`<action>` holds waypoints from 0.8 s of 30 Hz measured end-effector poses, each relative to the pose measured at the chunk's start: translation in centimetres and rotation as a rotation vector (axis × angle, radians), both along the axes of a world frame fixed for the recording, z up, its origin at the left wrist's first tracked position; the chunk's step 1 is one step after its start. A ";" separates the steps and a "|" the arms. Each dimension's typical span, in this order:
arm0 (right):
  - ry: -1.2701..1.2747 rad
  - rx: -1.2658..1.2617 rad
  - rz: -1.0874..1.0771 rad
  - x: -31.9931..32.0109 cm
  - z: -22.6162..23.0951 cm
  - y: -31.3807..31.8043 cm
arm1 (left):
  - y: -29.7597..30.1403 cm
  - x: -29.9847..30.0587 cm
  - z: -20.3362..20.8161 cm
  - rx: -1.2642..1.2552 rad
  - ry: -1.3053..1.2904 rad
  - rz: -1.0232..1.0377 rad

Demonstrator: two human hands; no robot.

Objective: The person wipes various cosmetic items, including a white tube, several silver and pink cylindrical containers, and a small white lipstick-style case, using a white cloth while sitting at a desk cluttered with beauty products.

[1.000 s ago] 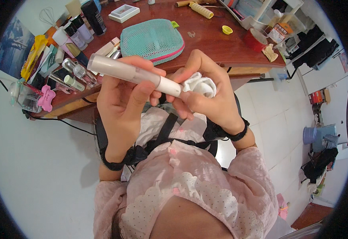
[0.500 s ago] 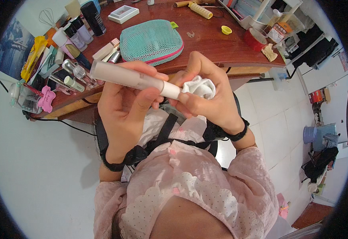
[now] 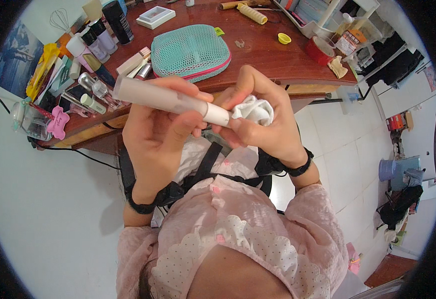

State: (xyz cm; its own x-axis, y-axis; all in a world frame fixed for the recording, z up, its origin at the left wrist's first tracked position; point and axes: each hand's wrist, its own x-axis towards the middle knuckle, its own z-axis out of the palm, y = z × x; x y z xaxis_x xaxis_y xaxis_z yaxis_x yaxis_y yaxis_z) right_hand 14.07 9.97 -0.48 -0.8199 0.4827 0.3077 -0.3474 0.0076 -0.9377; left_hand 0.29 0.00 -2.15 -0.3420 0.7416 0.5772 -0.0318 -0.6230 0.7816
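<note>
My left hand (image 3: 153, 129) is closed around a slim cosmetic tube (image 3: 150, 94) with a frosted, pale pinkish body. The tube lies slantwise above my lap, its cream end section (image 3: 216, 114) pointing right. At that end, the fingertips of my right hand (image 3: 273, 127) meet the tube. A crumpled white cloth (image 3: 253, 110) is bunched in my right hand, between thumb and fingers. Part of the cloth is hidden by those fingers.
Beyond my hands, a turquoise mesh pouch (image 3: 190, 52) lies on the red-brown desk (image 3: 258, 55). Cosmetic bottles (image 3: 98, 40) and tubes crowd its left side. A red tape roll (image 3: 320, 50), a small yellow cup (image 3: 284, 38) and a white rack (image 3: 325, 17) are to the right.
The cloth and the fingertips of my right hand have shifted very slightly to the right along the tube's cream end. My left hand keeps nearly the same hold.
</note>
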 end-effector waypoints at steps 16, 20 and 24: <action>0.060 0.034 0.007 -0.1 -0.3 0.0 | 0.1 -0.4 0.1 0.047 0.036 -0.020; 0.048 0.053 -0.007 -0.1 -0.3 0.1 | 0.1 -0.3 -0.2 0.074 0.064 -0.016; 0.085 0.082 -0.023 -0.2 -0.5 0.1 | 0.1 -0.3 -0.2 0.068 0.099 0.011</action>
State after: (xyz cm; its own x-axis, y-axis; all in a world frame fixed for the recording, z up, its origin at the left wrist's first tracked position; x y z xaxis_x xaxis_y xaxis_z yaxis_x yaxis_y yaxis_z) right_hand 13.90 10.03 -0.96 -0.7780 0.4715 0.4152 -0.4249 0.0920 -0.9006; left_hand -0.03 0.14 -2.34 -0.2887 0.6961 0.6574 0.0509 -0.6745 0.7365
